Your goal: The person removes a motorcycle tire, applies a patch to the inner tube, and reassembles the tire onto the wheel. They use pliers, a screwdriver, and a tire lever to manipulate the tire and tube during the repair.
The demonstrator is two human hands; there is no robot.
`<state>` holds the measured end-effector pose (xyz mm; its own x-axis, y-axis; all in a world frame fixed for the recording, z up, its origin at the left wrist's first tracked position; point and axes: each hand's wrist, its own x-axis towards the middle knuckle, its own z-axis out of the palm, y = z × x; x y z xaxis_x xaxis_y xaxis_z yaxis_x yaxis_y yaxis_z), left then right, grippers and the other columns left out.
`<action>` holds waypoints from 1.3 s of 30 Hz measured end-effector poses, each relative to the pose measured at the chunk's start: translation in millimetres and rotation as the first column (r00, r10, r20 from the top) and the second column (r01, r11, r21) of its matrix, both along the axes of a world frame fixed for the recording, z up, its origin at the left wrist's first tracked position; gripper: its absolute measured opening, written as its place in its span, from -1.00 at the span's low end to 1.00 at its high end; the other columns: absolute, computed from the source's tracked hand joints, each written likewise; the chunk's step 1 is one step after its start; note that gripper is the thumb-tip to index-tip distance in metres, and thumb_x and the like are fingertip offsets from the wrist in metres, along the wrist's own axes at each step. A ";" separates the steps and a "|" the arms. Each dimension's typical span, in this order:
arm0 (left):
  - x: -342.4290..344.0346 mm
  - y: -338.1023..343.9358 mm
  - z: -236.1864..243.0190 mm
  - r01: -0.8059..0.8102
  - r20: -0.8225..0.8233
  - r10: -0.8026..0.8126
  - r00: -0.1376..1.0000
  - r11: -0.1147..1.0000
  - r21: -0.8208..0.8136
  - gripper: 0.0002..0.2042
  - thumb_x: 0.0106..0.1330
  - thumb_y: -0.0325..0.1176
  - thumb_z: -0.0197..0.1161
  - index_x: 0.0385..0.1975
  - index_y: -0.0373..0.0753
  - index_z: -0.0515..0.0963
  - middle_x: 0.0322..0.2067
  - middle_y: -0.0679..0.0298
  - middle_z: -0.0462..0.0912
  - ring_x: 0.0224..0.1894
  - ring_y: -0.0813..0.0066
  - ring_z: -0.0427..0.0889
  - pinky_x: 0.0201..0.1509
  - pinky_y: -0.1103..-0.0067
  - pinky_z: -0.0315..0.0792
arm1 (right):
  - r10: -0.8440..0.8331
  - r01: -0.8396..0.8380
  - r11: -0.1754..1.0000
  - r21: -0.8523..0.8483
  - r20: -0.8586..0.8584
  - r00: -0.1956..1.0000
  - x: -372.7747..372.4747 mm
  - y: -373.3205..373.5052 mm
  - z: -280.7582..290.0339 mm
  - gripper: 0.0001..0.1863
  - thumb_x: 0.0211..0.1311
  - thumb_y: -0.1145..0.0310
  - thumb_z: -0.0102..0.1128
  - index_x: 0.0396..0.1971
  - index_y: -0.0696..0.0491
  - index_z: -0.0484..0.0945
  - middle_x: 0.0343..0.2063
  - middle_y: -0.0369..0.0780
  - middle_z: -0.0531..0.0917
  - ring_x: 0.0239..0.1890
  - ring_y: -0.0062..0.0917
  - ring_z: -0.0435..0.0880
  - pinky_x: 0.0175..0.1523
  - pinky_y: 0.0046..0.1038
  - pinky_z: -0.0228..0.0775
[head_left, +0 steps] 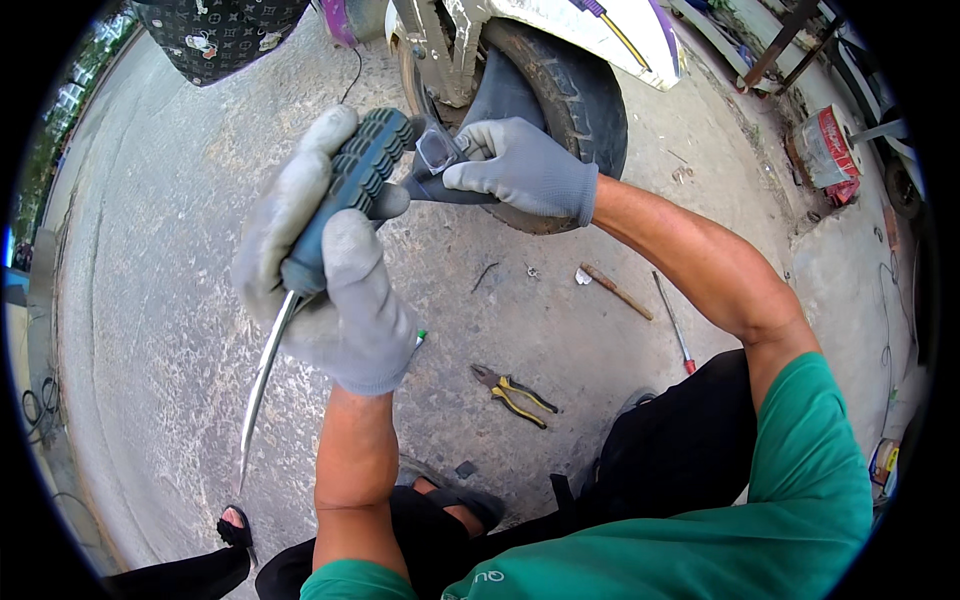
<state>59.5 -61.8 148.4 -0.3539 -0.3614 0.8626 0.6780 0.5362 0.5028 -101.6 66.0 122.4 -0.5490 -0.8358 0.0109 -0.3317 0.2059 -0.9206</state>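
Observation:
My left hand (335,255) is wrapped in a grey work glove around the ribbed blue-black handle (345,195) of a tool. Its long bright metal shaft (262,390) points down and curves toward the lower left. In a matching glove, my right hand (525,168) pinches a black rubber inner tube (500,95), which hangs out of the tyre (590,110) of a scooter wheel. A small dark square patch (437,151) with a lighter middle lies beside my right fingertips. The tube's part behind the tool is hidden.
Pliers (515,394) with yellow-black handles lie on the concrete, near a wooden-handled tool (615,291) and a red-handled screwdriver (677,325). The scooter's white fairing (600,35) overhangs the wheel. A red-and-white bucket (828,150) stands at right. Another person's foot (236,525) is at lower left.

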 end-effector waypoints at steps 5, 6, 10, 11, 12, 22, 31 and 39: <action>4.7 -5.0 6.4 -0.111 0.406 0.049 0.913 0.985 0.131 -0.78 0.57 -0.42 0.14 0.08 -0.36 0.55 -0.05 0.00 0.76 -0.29 0.55 0.74 -0.17 0.64 0.63 | 0.017 -0.017 1.000 -0.017 0.026 1.000 -1.5 -8.1 -3.1 -0.78 0.36 0.26 0.41 -0.26 0.10 0.63 -0.47 -0.45 0.52 -0.43 -0.78 0.38 -0.34 -0.62 0.26; 14.5 1.2 25.1 -0.173 0.372 0.109 0.922 0.974 0.144 -0.75 0.59 -0.38 0.10 0.10 -0.38 0.53 0.02 -0.09 0.73 -0.22 0.42 0.79 -0.13 0.60 0.68 | 0.017 -0.017 1.000 0.021 0.003 1.000 3.6 -3.8 4.1 -0.78 0.36 0.26 0.41 -0.26 0.11 0.64 -0.46 -0.45 0.53 -0.43 -0.78 0.38 -0.34 -0.62 0.27; 6.1 -9.8 8.7 -0.081 0.101 0.095 0.990 0.988 -0.134 -0.73 0.58 -0.39 0.07 0.14 -0.38 0.52 0.04 -0.21 0.69 -0.15 0.25 0.81 -0.13 0.52 0.75 | 0.016 -0.014 1.000 -0.028 0.053 0.998 -1.6 -3.3 -5.2 -0.77 0.38 0.24 0.40 -0.26 0.11 0.64 -0.48 -0.45 0.53 -0.41 -0.78 0.39 -0.30 -0.63 0.27; -3.1 -21.2 -8.0 -0.147 0.123 0.191 0.974 0.942 -0.302 -0.73 0.55 -0.39 0.13 0.13 -0.38 0.53 0.03 -0.19 0.69 -0.20 0.32 0.81 -0.17 0.56 0.74 | 0.054 -0.051 0.996 -0.075 0.036 0.998 2.6 -13.7 -7.4 -0.76 0.39 0.23 0.39 -0.26 0.12 0.64 -0.48 -0.45 0.52 -0.41 -0.77 0.39 -0.31 -0.62 0.27; -7.2 -23.6 -15.1 -0.153 0.238 0.232 0.943 0.939 -0.307 -0.72 0.53 -0.39 0.16 0.12 -0.39 0.53 0.03 -0.18 0.70 -0.23 0.36 0.80 -0.17 0.57 0.73 | 0.061 -0.061 0.997 -0.049 -0.001 0.998 0.5 -12.0 -10.7 -0.76 0.39 0.23 0.39 -0.25 0.12 0.64 -0.48 -0.44 0.52 -0.41 -0.77 0.39 -0.30 -0.61 0.28; -1.6 -16.4 -25.6 -0.053 0.450 0.059 0.891 0.998 -0.025 -0.74 0.58 -0.44 0.08 0.15 -0.37 0.52 0.03 -0.15 0.71 -0.19 0.39 0.79 -0.10 0.53 0.72 | 0.018 -0.018 0.997 -0.072 0.001 1.000 -3.7 -13.0 -16.5 -0.77 0.38 0.25 0.39 -0.23 0.11 0.64 -0.47 -0.43 0.53 -0.40 -0.78 0.40 -0.29 -0.62 0.31; -2.4 -7.3 -18.7 -0.025 0.399 -0.070 0.914 0.974 0.227 -0.76 0.51 -0.49 0.14 0.10 -0.38 0.50 -0.02 -0.04 0.70 -0.17 0.42 0.78 -0.12 0.58 0.72 | 0.012 -0.012 1.000 0.016 0.001 1.000 -5.4 -11.9 -11.5 -0.79 0.38 0.27 0.38 -0.23 0.11 0.65 -0.44 -0.41 0.58 -0.35 -0.79 0.46 -0.23 -0.63 0.36; 6.5 -7.4 5.1 -0.052 0.056 0.042 0.998 0.982 0.180 -0.74 0.52 -0.50 0.13 0.13 -0.41 0.47 0.01 -0.09 0.69 -0.16 0.44 0.77 -0.09 0.60 0.73 | 0.048 -0.051 0.997 0.051 0.051 0.998 -0.9 -7.0 2.2 -0.74 0.41 0.32 0.35 -0.05 0.15 0.63 -0.31 -0.42 0.63 -0.31 -0.78 0.49 -0.21 -0.65 0.38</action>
